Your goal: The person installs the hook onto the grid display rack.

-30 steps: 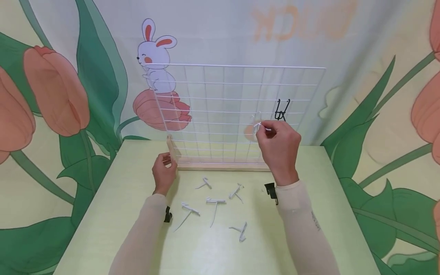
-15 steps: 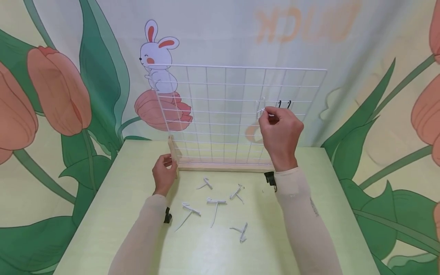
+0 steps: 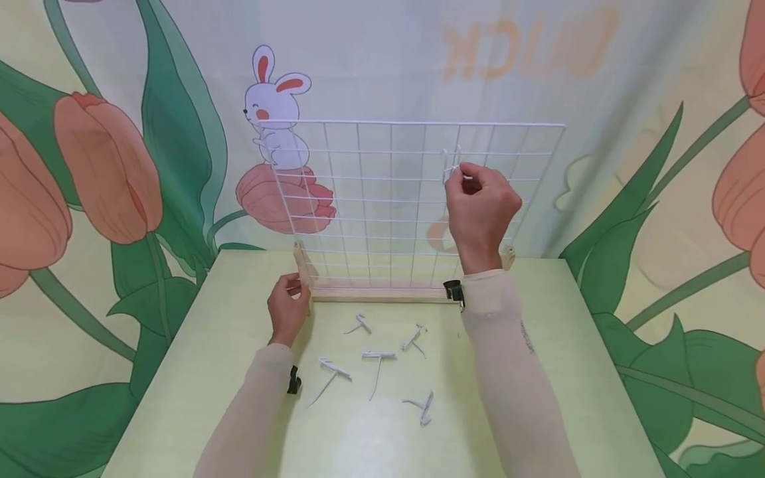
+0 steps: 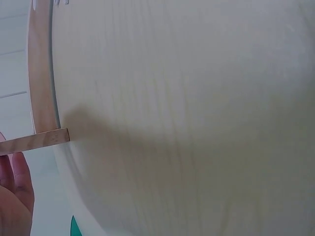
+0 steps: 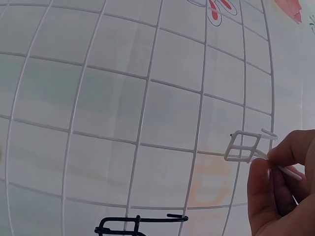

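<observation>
My right hand [image 3: 483, 216] pinches the stem of a white wire hook [image 5: 243, 146] between thumb and fingers. Its small rectangular back is held close to the white wire grid [image 3: 391, 153], in the upper right part; whether it touches the wires I cannot tell. A black wire hook [image 5: 118, 227] is on the grid, seen low in the right wrist view; in the head view my right hand hides it. My left hand [image 3: 288, 309] grips the wooden end piece [image 3: 302, 260] of the grid's stand, at the left end.
Several white hooks [image 3: 378, 355] lie loose on the pale yellow table [image 3: 239, 425], between my forearms and in front of the stand's wooden base bar [image 3: 382, 295]. A printed curtain [image 3: 370, 53] with a rabbit and tulips hangs behind the grid.
My right hand has risen along the grid with the white hook, from mid-height to near the top. It has come to cover the black hook in the head view. My left hand stays put.
</observation>
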Demonstrator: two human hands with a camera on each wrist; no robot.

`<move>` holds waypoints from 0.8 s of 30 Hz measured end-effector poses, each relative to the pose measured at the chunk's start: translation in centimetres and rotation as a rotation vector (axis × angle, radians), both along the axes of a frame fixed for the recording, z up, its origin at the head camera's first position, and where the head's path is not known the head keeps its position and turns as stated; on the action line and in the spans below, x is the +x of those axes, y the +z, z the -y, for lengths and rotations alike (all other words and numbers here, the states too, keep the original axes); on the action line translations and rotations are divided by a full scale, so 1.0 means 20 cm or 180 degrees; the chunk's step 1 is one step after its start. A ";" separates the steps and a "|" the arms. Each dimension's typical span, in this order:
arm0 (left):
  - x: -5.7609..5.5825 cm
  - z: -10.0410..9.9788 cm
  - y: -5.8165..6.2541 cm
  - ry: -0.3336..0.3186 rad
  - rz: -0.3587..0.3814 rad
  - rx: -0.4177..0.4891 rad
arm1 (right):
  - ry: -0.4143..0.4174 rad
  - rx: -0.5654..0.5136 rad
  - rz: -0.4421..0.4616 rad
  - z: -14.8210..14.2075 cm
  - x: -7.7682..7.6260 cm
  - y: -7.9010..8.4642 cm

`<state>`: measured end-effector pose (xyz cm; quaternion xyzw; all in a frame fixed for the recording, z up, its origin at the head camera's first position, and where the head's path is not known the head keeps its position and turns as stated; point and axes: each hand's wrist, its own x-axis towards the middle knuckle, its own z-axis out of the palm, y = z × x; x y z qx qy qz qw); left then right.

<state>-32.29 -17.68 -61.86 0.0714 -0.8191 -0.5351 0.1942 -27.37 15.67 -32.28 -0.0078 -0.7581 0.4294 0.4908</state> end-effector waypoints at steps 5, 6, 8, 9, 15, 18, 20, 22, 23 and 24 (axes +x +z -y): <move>0.00 0.00 0.00 0.0011 0.0071 0.0025 | -0.0010 -0.0085 0.0079 0.03 -0.05 0.00; 0.00 0.00 0.01 0.0008 0.0076 0.0026 | -0.0009 -0.0097 0.0095 0.03 -0.05 0.00; 0.00 0.00 0.01 0.0009 0.0082 0.0006 | -0.0001 -0.0115 0.0096 0.04 -0.06 -0.01; 0.00 0.00 0.01 0.0011 0.0081 -0.0008 | -0.0002 -0.0123 0.0070 0.05 -0.07 -0.01; 0.00 0.00 0.00 0.0023 0.0066 -0.0083 | -0.0047 -0.0222 -0.0055 0.06 -0.08 -0.02; 0.00 0.00 0.00 0.0027 0.0052 -0.0087 | -0.0071 -0.0203 -0.0081 0.08 -0.09 -0.03; 0.00 0.00 0.00 0.0030 0.0034 -0.0094 | -0.0081 -0.0169 -0.0104 0.09 -0.09 -0.03; 0.00 0.00 -0.01 0.0044 0.0024 -0.0105 | -0.0087 -0.0140 -0.0097 0.10 -0.10 -0.04; 0.00 0.00 -0.01 0.0052 0.0019 -0.0110 | -0.0082 -0.0136 -0.0097 0.11 -0.09 -0.05; 0.00 0.00 -0.01 0.0056 0.0016 -0.0117 | -0.0077 -0.0142 -0.0077 0.12 -0.09 -0.05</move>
